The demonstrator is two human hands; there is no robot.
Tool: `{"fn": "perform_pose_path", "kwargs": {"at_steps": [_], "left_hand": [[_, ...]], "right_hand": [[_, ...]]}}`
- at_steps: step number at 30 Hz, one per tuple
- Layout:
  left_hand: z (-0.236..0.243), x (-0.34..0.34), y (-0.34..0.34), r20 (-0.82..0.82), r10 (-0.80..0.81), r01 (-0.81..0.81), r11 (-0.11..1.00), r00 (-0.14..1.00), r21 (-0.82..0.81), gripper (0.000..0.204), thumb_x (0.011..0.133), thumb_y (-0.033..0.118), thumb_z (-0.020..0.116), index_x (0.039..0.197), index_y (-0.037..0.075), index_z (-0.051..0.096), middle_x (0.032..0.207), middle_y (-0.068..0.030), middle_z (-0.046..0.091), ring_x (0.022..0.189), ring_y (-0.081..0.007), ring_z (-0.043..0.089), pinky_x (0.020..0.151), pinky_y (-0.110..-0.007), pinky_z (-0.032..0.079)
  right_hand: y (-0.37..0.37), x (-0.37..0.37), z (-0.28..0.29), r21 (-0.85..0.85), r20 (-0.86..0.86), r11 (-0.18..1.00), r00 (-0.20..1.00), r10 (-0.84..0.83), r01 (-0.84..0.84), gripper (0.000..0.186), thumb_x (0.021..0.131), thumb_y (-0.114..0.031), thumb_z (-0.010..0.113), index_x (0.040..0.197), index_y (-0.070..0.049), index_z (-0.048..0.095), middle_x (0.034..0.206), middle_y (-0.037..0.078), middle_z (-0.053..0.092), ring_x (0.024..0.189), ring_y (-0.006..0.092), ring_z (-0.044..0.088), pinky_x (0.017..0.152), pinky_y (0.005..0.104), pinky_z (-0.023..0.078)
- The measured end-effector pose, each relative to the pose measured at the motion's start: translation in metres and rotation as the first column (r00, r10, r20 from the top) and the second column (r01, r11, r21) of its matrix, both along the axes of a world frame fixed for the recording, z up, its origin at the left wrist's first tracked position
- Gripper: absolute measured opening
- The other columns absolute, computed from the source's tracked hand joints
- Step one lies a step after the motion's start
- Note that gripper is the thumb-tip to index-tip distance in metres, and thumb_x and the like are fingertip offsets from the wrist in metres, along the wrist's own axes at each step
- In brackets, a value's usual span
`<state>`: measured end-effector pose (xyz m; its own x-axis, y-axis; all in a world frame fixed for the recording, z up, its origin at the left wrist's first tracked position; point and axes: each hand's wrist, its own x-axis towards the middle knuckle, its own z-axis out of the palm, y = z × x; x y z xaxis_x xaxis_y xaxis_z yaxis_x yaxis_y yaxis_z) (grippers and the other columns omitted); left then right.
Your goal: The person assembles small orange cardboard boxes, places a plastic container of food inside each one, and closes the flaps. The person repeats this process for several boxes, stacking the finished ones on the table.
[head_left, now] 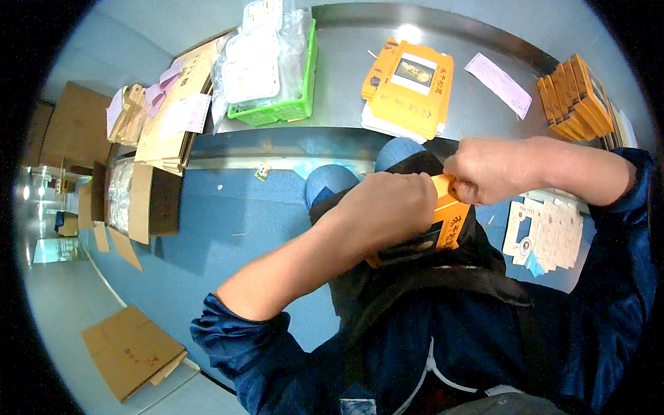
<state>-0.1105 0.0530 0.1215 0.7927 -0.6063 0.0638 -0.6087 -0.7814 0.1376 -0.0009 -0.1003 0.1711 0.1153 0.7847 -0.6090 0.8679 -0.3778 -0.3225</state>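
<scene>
An orange printed carton (pixel 451 213) with a dark panel rests over my lap, its upper end between my two hands. My left hand (pixel 398 204) is closed on the carton's left upper edge and covers part of its face. With fingers curled in, my right hand (pixel 486 169) grips the orange flap at the top right corner. The fingertips of both hands are mostly hidden. Ahead on the metal table (pixel 339 76) lies a stack of flat orange carton blanks (pixel 408 111), the top one bearing a pale picture panel.
A green basket (pixel 310 76) of clear plastic trays (pixel 252 66) stands left of the stack. A pale paper slip (pixel 499 84) and a row of orange cartons (pixel 577 97) are at right. Brown cardboard boxes (pixel 142 197) stand left; white printed sheets (pixel 546 232) lie beside my right arm.
</scene>
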Motion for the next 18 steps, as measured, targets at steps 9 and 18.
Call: {"fn": "perform_pose_path", "kwargs": {"at_steps": [9,18], "left_hand": [[-0.003,0.002,0.003,0.004,0.047,-0.047,0.997,0.999,-0.063,0.015,0.081,0.015,0.050,0.081,-0.001,0.051,0.067,-0.0132,0.059,0.058,-0.0259,0.063,0.045,-0.036,0.050],[-0.004,-0.003,0.039,-0.432,0.399,-0.569,0.714,0.809,-0.408,0.026,0.084,0.026,0.057,0.093,0.002,0.055,0.078,-0.0097,0.064,0.065,-0.0247,0.062,0.058,-0.034,0.049]], "right_hand": [[0.007,0.004,0.019,-0.153,-0.315,0.974,0.926,-0.210,0.168,0.021,0.088,-0.013,0.050,0.085,0.006,0.056,0.067,0.015,0.061,0.066,0.0204,0.065,0.054,0.0297,0.051],[0.001,0.001,0.008,0.227,-0.105,0.958,0.982,-0.156,0.177,0.024,0.089,-0.014,0.040,0.090,0.006,0.053,0.063,0.014,0.060,0.059,0.0182,0.064,0.051,0.0312,0.050]]}}
